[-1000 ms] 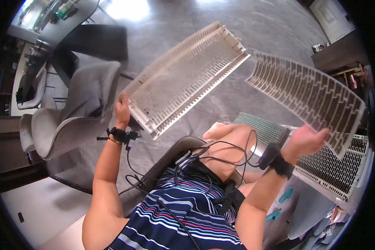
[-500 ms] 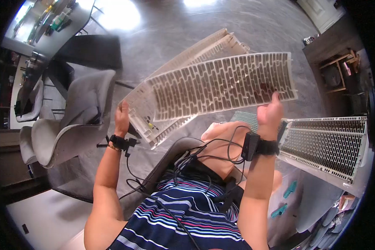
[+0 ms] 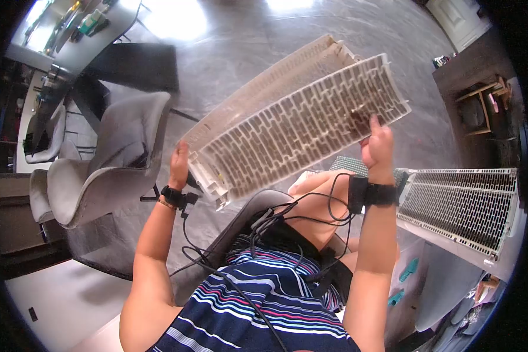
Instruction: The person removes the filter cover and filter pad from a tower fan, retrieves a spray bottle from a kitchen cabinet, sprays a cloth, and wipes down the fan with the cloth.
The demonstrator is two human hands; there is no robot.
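Observation:
My left hand is closed on the left end of a long, off-white plastic casing, shallow and raised above the floor. My right hand grips the lower right edge of a curved, slotted grille panel, its thumb lying along the edge. This panel lies slantwise over the front of the casing and hides much of its inside. Whether the two parts touch along their lower left ends I cannot tell. Black straps with small devices and cables sit on both wrists.
A second slotted grille rests on a pale surface to the right. Grey chairs stand at the left beside a table. Black cables run across my lap. Teal slippers lie on the floor at lower right.
The grille panel has tilted, its left end dropping and its right end rising, and now lines up more closely with the casing. Both hands keep their hold.

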